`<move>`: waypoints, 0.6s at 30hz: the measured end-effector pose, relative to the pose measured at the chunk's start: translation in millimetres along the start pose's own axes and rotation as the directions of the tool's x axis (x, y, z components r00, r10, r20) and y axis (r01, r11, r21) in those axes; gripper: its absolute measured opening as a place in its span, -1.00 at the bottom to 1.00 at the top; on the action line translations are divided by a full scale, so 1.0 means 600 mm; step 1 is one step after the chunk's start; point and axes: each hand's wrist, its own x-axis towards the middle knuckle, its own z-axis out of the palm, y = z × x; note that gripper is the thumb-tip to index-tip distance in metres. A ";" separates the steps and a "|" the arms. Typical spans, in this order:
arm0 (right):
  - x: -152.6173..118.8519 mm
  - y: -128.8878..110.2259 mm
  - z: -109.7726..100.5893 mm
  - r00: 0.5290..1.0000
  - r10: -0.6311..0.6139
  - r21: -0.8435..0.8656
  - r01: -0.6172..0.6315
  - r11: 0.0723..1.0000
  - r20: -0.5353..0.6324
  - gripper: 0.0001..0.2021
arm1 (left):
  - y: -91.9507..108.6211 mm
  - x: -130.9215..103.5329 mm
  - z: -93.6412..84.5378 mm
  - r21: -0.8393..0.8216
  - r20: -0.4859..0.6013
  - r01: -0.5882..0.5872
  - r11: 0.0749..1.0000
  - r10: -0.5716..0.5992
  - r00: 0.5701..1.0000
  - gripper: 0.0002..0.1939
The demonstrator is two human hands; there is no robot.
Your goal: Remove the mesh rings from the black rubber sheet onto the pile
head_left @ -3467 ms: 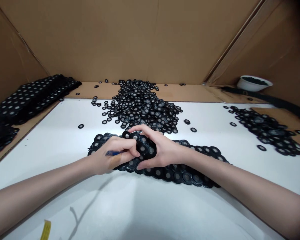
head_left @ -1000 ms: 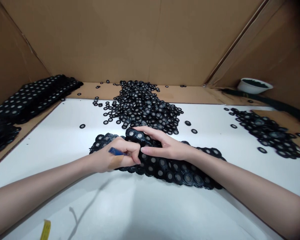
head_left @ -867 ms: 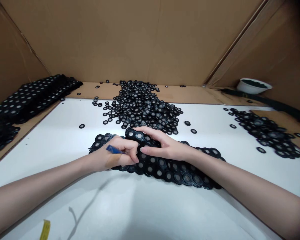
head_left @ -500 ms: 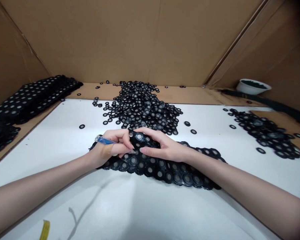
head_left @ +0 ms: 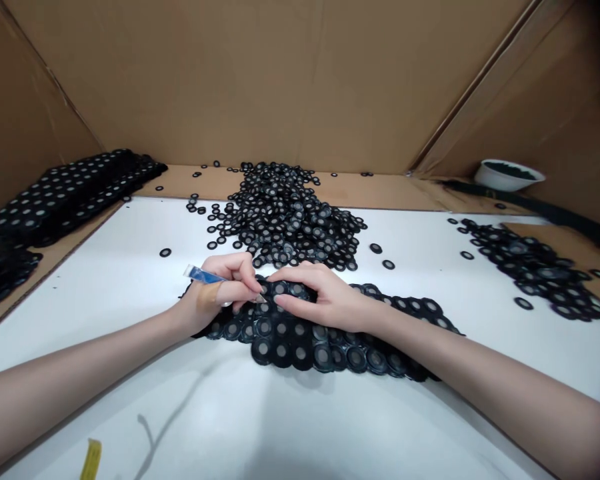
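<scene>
My left hand (head_left: pixel 220 290) is closed round a slim tool with a blue handle (head_left: pixel 203 275), its tip pointing right, down at the black disc sheet (head_left: pixel 283 343). A tan bandage wraps part of that hand. The sheet is made of joined black rings with pale grey centres and lies on the white board. Resting on the sheet, my right hand (head_left: pixel 325 297) has its thumb and fingers apart, with some discs between them. Its fingertips are close to the tool's tip. What lies under the palm is hidden.
A heap of loose black discs (head_left: pixel 285 213) lies behind the hands. Stacked disc sheets (head_left: pixel 65 197) stand at the left. More discs (head_left: pixel 535 267) and a white bowl (head_left: pixel 510 176) are at the right. Cardboard walls (head_left: pixel 280 80) surround the board; a yellow strip (head_left: pixel 91 460) lies near the front.
A flap of the sheet's middle now lies nearer the front edge, its discs in straighter rows. My left hand and the tool have shifted slightly left, and my right hand slightly down.
</scene>
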 end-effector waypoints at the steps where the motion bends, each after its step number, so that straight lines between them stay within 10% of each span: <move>1: 0.000 0.001 0.003 1.000 -0.014 -0.022 0.014 1.000 -0.010 -0.77 | 0.001 0.001 0.001 0.001 -0.003 0.004 1.000 -0.004 1.000 -0.89; 18: 0.004 0.001 0.008 0.996 0.052 -0.062 -0.056 0.997 -0.069 -0.92 | -0.001 0.001 0.007 0.380 0.035 -0.069 0.922 0.060 0.998 -0.83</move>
